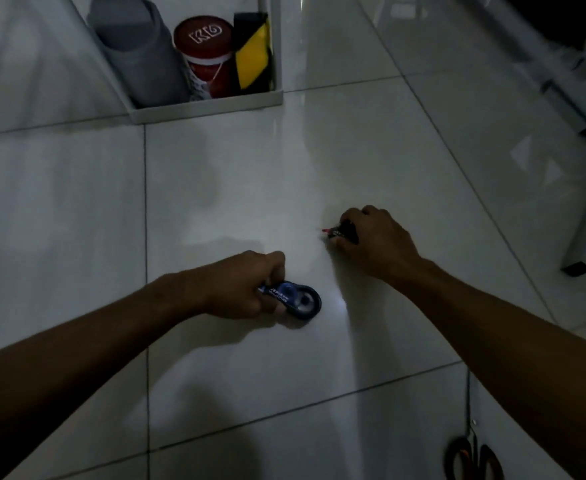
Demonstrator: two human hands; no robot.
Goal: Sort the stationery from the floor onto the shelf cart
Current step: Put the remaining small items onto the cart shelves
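My left hand (239,284) grips a blue and black correction tape dispenser (296,298) low over the white tiled floor, the round end sticking out to the right. Further right and farther off, my right hand (376,242) curls round a small dark item with a red tip (340,233); what it is I cannot tell. The white shelf cart (208,107) stands at the top of the view, its bottom tray holding things.
In the cart's tray stand a grey container (135,53), a red tub with white letters (205,57) and a black and yellow packet (253,53). Scissors with orange-black handles (471,460) lie on the floor at the bottom right. White furniture stands along the right edge.
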